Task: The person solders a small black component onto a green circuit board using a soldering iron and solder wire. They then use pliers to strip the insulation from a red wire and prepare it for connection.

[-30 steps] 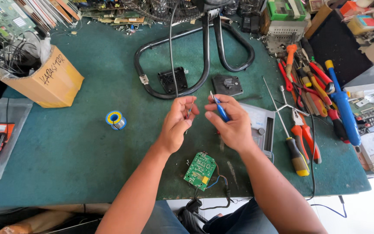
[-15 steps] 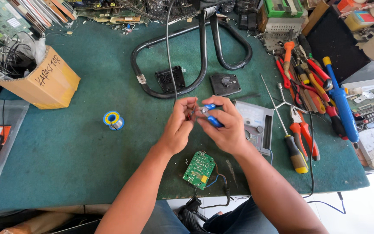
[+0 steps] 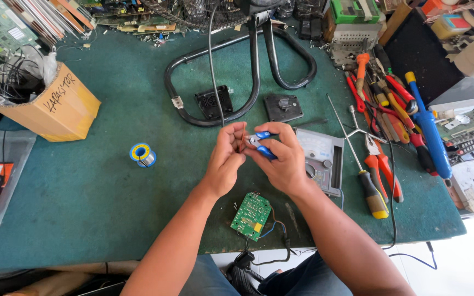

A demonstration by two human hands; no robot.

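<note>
My right hand [image 3: 283, 160] grips small blue-handled cutters [image 3: 261, 143] whose jaws point left, close against the fingertips of my left hand [image 3: 227, 158]. The left fingers pinch something tiny that I cannot make out, just below a thin black cable [image 3: 213, 66] that hangs down from the back of the table. A green circuit board [image 3: 251, 216] with coloured wires lies on the green mat [image 3: 83, 203] under my wrists, near the front edge.
A grey multimeter [image 3: 320, 159] lies right of my hands, with screwdrivers and pliers [image 3: 379, 175] beyond. A solder spool [image 3: 141, 154] sits to the left, a cardboard box [image 3: 50, 104] of parts far left. A black tube stand [image 3: 248, 71] and two small black parts lie behind.
The cutters have turned from pointing up in my right hand to lying level, with their jaws brought in against my left fingertips. Both hands have closed together.
</note>
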